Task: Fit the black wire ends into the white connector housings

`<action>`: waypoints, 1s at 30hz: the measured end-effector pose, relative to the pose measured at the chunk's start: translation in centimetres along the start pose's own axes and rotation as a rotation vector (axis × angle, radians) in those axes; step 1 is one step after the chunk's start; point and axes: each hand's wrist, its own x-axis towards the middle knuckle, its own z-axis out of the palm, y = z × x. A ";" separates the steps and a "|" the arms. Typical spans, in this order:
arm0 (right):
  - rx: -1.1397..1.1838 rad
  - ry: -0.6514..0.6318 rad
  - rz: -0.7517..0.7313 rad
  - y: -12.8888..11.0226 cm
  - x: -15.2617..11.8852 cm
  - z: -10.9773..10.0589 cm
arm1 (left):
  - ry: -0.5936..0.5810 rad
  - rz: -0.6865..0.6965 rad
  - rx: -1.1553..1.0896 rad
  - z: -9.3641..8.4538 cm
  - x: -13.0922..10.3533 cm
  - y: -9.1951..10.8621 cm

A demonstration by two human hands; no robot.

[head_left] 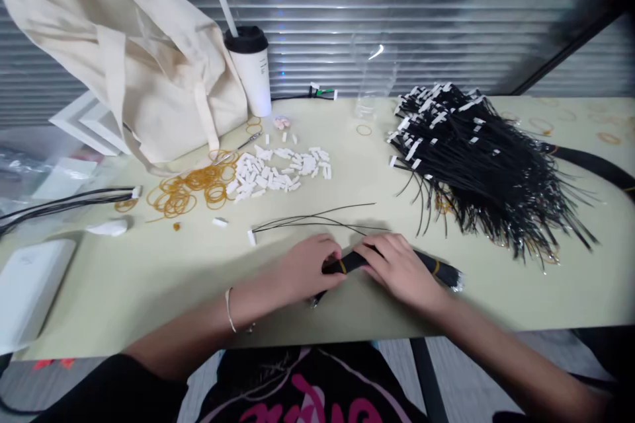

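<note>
Both hands grip one bundle of black wires near the table's front edge. Yellow rubber bands circle it at two places, and bare shiny wire ends show at its right tip. My left hand is closed around the left end, thumb and fingers beside one band. My right hand wraps the middle from above. Just beyond the hands lies a loose wire lead with a white connector at its left end; its black wires fan out to the right. Part of the bundle's left end is hidden by my left hand.
A large heap of black wire leads with white connectors lies right. Loose white connectors and yellow rubber bands are piled left of centre. Behind stand a canvas bag, a lidded cup and a clear plastic cup.
</note>
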 end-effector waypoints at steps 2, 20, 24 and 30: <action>0.003 0.007 -0.002 0.2 -0.2 0.3 | -0.036 0.075 -0.036 -0.6 0.2 -0.7; 0.065 0.003 -0.034 0.1 -0.1 0.0 | -0.209 0.366 -0.280 -1.3 0.8 -2.8; 0.079 0.001 -0.062 -0.1 0.2 -0.3 | -0.208 0.304 -0.425 -1.2 0.4 -2.4; 0.072 0.053 -0.028 -0.5 0.5 -0.5 | -0.120 0.171 -0.712 -0.6 0.0 -1.0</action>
